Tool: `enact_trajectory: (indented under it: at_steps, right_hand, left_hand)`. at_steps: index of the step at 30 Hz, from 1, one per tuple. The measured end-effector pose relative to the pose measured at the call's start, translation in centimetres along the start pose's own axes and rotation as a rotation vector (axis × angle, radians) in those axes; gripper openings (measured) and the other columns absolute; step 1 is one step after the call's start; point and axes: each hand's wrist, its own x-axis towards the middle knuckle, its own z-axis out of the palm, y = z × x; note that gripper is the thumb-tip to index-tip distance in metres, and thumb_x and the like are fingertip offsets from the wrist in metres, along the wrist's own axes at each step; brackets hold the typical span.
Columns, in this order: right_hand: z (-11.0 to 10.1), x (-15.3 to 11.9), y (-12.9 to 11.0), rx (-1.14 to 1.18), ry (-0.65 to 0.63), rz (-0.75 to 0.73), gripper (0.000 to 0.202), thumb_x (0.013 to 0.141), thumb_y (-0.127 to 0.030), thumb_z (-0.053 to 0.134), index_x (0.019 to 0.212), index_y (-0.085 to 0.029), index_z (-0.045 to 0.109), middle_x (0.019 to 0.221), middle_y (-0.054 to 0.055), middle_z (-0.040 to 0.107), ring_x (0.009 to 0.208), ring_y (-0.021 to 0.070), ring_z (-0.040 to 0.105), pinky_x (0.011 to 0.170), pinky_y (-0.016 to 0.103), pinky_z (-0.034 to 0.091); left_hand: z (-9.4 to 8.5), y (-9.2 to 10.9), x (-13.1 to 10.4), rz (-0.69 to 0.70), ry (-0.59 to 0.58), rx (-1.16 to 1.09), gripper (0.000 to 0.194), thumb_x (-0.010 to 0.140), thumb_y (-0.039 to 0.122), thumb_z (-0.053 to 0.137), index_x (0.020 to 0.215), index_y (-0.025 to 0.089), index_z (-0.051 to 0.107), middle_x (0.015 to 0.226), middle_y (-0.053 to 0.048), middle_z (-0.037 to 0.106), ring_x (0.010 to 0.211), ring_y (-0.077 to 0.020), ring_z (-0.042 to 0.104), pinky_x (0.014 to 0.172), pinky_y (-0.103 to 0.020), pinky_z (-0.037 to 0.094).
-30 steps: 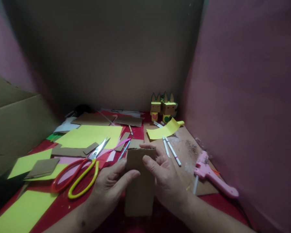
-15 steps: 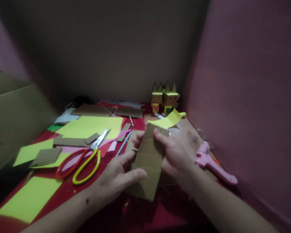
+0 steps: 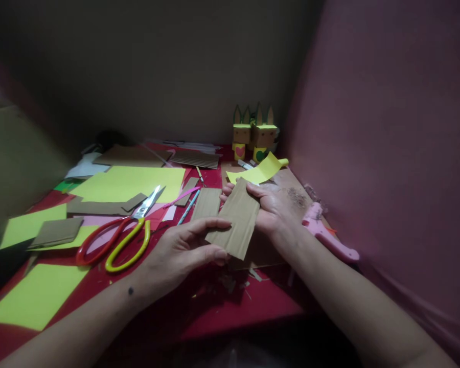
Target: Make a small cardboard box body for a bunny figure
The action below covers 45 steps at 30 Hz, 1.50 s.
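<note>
A brown rectangular cardboard piece (image 3: 237, 220) is held tilted above the table's near middle. My right hand (image 3: 268, 207) grips its upper right edge, the thumb on top and the fingers underneath. At the lower left edge, my left hand (image 3: 187, 245) pinches the piece between its thumb and fingers. Another cardboard strip (image 3: 207, 203) lies just behind my left hand. Scissors (image 3: 140, 217) with one red and one yellow handle rest to the left, blades partly apart.
Yellow sheets (image 3: 132, 183) and cardboard scraps cover the left side. A pink glue gun (image 3: 325, 237) lies at the right by the pink wall. Two small cardboard figures (image 3: 255, 135) stand at the back, behind a curled yellow paper (image 3: 258, 171). A large box is far left.
The held cardboard has turned and now looks shorter, with another face showing. My left hand has shifted up along its edge. The view has tilted slightly, moving the table's things up and left.
</note>
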Motion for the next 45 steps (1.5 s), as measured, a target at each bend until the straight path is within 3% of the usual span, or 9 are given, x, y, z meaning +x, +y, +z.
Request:
enact_trajectory:
  at_steps: [10, 20, 24, 33, 39, 45]
  right_hand:
    - [-0.7, 0.2, 0.0, -0.052, -0.061, -0.044, 0.028, 0.100, -0.016, 0.038, 0.110, -0.012, 0.063, 0.086, 0.010, 0.077, 0.085, 0.0229, 0.075, 0.096, 0.050, 0.057]
    - [-0.2, -1.0, 2.3, -0.199, -0.109, -0.056, 0.035, 0.095, -0.005, 0.039, 0.125, -0.008, 0.056, 0.085, 0.010, 0.078, 0.075, 0.0210, 0.075, 0.088, 0.043, 0.061]
    - [-0.2, -1.2, 2.8, -0.153, -0.127, -0.022, 0.035, 0.092, -0.002, 0.038, 0.119, -0.010, 0.059, 0.080, 0.007, 0.077, 0.072, 0.0202, 0.074, 0.089, 0.045, 0.060]
    - [-0.3, -1.1, 3.2, -0.155, -0.076, 0.027, 0.035, 0.089, -0.002, 0.041, 0.116, -0.012, 0.061, 0.079, 0.006, 0.076, 0.078, 0.0231, 0.075, 0.091, 0.052, 0.059]
    - [0.1, -1.1, 2.6, -0.117, -0.034, 0.054, 0.033, 0.092, -0.001, 0.037, 0.111, -0.010, 0.061, 0.078, 0.007, 0.074, 0.082, 0.0227, 0.075, 0.094, 0.050, 0.058]
    - [-0.2, -0.8, 2.1, -0.130, -0.074, 0.039, 0.036, 0.091, 0.000, 0.037, 0.116, -0.010, 0.061, 0.085, 0.009, 0.076, 0.083, 0.0239, 0.074, 0.095, 0.054, 0.057]
  left_hand:
    - [0.6, 1.6, -0.2, -0.061, 0.019, -0.001, 0.046, 0.073, 0.024, 0.081, 0.115, 0.013, 0.065, 0.073, -0.007, 0.081, 0.067, -0.0192, 0.079, 0.065, -0.018, 0.063]
    - [0.7, 1.6, -0.1, -0.069, 0.072, -0.088, 0.044, 0.068, 0.016, 0.083, 0.110, 0.013, 0.068, 0.074, -0.003, 0.081, 0.066, -0.0169, 0.078, 0.063, -0.015, 0.062]
    - [0.7, 1.6, 0.0, -0.058, 0.091, -0.092, 0.045, 0.067, 0.016, 0.084, 0.109, 0.013, 0.069, 0.074, -0.002, 0.081, 0.065, -0.0157, 0.077, 0.062, -0.015, 0.062]
    - [0.4, 1.3, 0.1, -0.018, 0.044, -0.089, 0.043, 0.074, 0.016, 0.081, 0.114, 0.011, 0.065, 0.072, -0.002, 0.081, 0.065, -0.0130, 0.077, 0.063, -0.012, 0.061]
    - [0.6, 1.0, 0.3, 0.069, -0.001, -0.160, 0.052, 0.075, 0.012, 0.078, 0.121, 0.014, 0.053, 0.080, -0.002, 0.079, 0.069, -0.0164, 0.077, 0.066, -0.022, 0.066]
    - [0.7, 0.9, 0.3, 0.093, -0.022, -0.128, 0.052, 0.078, 0.013, 0.075, 0.124, 0.016, 0.051, 0.074, 0.000, 0.076, 0.066, -0.0158, 0.076, 0.063, -0.021, 0.065]
